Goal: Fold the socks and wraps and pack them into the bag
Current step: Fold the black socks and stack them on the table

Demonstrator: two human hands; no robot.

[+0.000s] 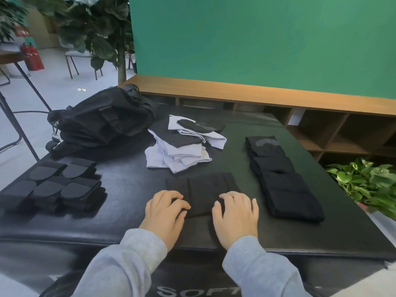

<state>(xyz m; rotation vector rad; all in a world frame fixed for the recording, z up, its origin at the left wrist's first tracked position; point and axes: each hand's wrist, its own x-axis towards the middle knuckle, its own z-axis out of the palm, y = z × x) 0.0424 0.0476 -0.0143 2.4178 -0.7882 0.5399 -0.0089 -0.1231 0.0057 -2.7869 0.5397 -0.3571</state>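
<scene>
Left hand (166,211) and right hand (235,211) rest side by side, a gap between them, on the near edge of a black sock (201,189) spread flat on the black padded table (132,224). Fingers of both are bent down onto the fabric; whether they pinch the edge or only press it, I cannot tell.

Left to right: folded black wraps (53,185) in rows at the table's left; black bag (100,121) behind them at the far left corner, opening not visible; heap of white and black socks (184,144) at centre, unfolded; the sock in hand just in front of that heap; row of folded black socks (282,179) on the right.

Judgement: sock is light, limp, and grips well. Best taken at the near corners and lifted over evenly, or it will bunch.
</scene>
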